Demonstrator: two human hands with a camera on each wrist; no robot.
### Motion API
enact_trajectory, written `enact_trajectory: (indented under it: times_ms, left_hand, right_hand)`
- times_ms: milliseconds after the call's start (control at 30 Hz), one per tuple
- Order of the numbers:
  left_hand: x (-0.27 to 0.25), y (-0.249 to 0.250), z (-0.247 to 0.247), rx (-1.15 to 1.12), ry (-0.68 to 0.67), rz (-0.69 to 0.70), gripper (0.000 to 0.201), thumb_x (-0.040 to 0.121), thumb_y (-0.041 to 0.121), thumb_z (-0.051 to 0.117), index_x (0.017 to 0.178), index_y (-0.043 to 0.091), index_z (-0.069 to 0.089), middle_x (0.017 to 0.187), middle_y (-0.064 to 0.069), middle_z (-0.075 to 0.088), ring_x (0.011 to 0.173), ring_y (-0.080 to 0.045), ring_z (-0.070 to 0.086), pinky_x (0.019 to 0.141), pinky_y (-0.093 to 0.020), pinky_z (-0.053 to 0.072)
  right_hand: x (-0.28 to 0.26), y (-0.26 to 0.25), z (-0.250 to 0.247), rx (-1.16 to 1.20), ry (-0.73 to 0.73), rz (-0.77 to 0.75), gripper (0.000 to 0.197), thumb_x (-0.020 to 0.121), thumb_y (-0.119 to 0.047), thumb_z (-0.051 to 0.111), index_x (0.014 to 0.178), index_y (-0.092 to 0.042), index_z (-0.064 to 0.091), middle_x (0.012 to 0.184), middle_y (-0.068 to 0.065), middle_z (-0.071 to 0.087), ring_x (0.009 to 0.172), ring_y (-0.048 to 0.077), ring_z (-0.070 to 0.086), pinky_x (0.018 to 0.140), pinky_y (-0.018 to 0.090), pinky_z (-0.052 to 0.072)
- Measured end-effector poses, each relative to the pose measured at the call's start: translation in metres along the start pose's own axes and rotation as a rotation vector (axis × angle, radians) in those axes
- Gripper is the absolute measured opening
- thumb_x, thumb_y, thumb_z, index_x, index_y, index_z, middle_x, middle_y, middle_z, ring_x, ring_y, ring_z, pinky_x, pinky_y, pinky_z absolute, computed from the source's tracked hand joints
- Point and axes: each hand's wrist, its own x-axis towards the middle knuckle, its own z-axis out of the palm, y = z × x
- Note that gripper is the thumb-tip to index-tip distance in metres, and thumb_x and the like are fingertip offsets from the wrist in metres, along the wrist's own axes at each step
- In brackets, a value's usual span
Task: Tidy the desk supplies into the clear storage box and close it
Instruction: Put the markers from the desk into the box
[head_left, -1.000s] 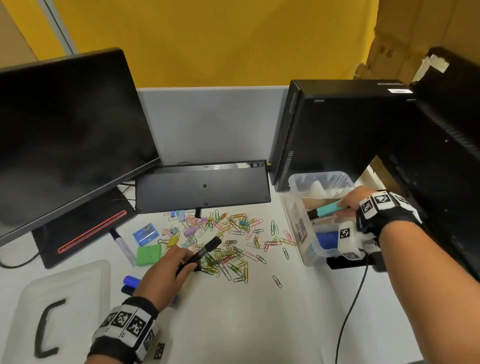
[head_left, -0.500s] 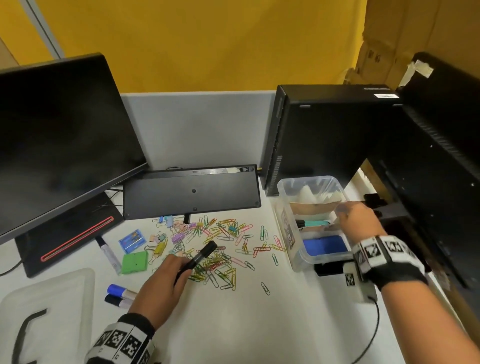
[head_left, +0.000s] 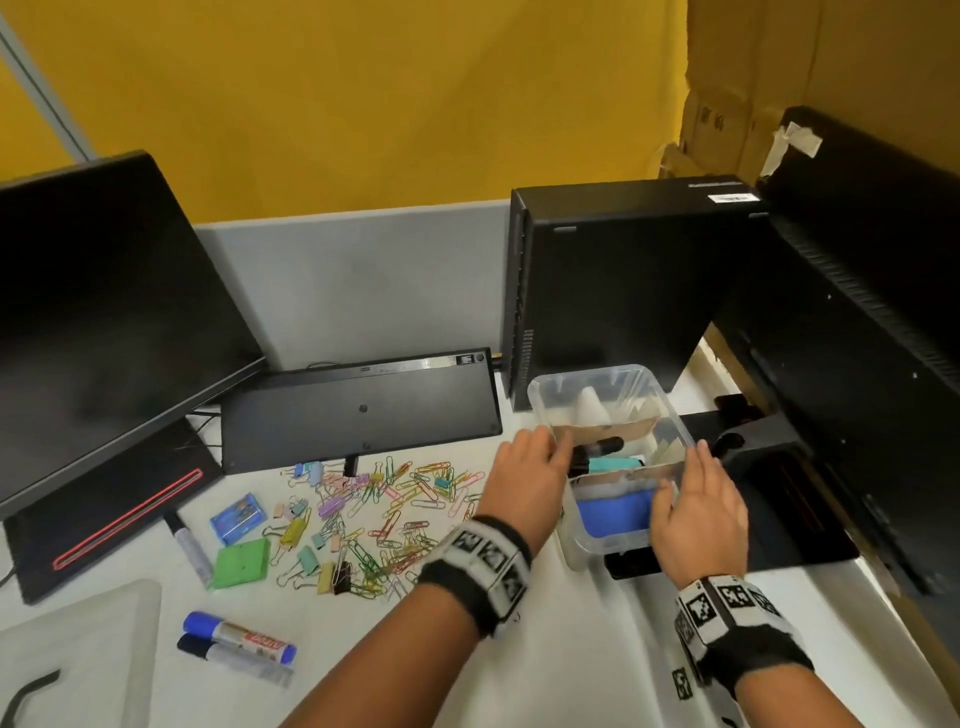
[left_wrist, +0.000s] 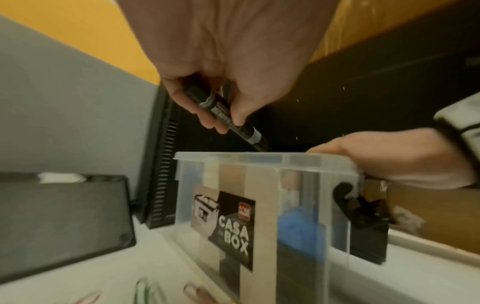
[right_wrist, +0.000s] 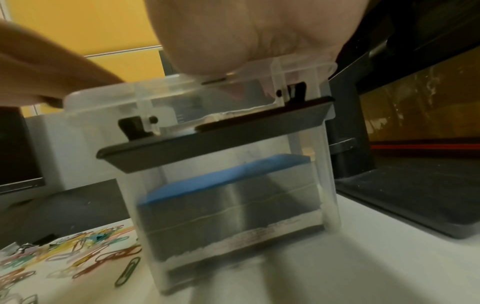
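A: OK, biggest first. We see the white surface (head_left: 545, 649) carrying a monitor (head_left: 104, 312) on the left, a black PC tower (head_left: 613, 291) at the back, and a flipped keyboard (head_left: 358, 410) between them.

B: And the clear storage box (head_left: 543, 402)?

A: Open, right of centre, just in front of the tower. Its lid (head_left: 78, 654) lies well apart at the near-left corner.

B: Hands?

A: Our left hand (head_left: 524, 483) is at the box's left rim, fingers (left_wrist: 215, 121) curled round a black marker (left_wrist: 228, 117), tip pointing down just over the rim. Our right hand (head_left: 696, 514) rests on the box's near right rim, fingers straight and holding nothing.

B: Loose stuff?

A: Coloured paper clips (head_left: 395, 499) and binder clips (head_left: 306, 551) are scattered left of the box. Two markers (head_left: 239, 644) lie near the lid.
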Motion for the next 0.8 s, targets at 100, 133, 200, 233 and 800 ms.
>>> enact_trajectory:
  times_ms: [100,133,200,233,800]
  left_hand:
    - [0.035,0.016,0.008,0.131,-0.112,0.056,0.037,0.09,0.009,0.048,0.127,0.005,0.048,0.117,-0.014,0.051,0.107,-0.031,0.044,0.09,-0.04,0.037]
    - [0.043,0.02,0.012,0.166,-0.164,0.074,0.033,0.092,0.011,0.046,0.123,0.004,0.052,0.117,-0.014,0.052,0.107,-0.031,0.045,0.09,-0.039,0.037]
    - [0.055,0.024,0.022,0.207,-0.256,0.108,0.033,0.094,0.014,0.043,0.123,0.002,0.053,0.121,-0.017,0.052,0.111,-0.033,0.045,0.094,-0.04,0.035]
    - [0.06,0.025,0.026,0.19,-0.285,0.109,0.036,0.095,0.017,0.043,0.127,0.001,0.05,0.124,-0.018,0.051,0.114,-0.034,0.045,0.098,-0.041,0.034]
    - [-0.115,-0.093,0.024,-0.302,0.006,-0.184,0.036,0.095,0.014,0.045,0.128,0.024,0.053,0.131,0.007,0.049,0.12,-0.01,0.044,0.103,-0.021,0.035]
  right_hand:
    - [0.0,-0.002,-0.001,-0.007,-0.003,0.004,0.059,0.095,-0.03,0.04,0.147,-0.006,0.028,0.155,0.009,0.027,0.14,0.026,0.028,0.116,0.042,0.023]
    - [-0.001,-0.002,-0.002,-0.007,-0.005,0.005,0.059,0.094,-0.029,0.04,0.147,-0.006,0.029,0.155,0.01,0.027,0.14,0.026,0.029,0.116,0.042,0.023]
    - [-0.001,-0.003,-0.002,-0.009,-0.007,0.005,0.059,0.094,-0.028,0.041,0.147,-0.005,0.029,0.155,0.01,0.027,0.14,0.026,0.028,0.116,0.042,0.023]
    - [-0.001,-0.003,-0.003,-0.017,-0.012,0.006,0.059,0.094,-0.029,0.04,0.147,-0.005,0.028,0.155,0.01,0.026,0.141,0.025,0.028,0.116,0.041,0.023]
    - [0.001,-0.004,-0.008,-0.117,-0.102,-0.008,0.061,0.093,-0.022,0.041,0.149,-0.007,0.022,0.158,0.01,0.014,0.145,0.029,0.014,0.118,0.048,0.013]
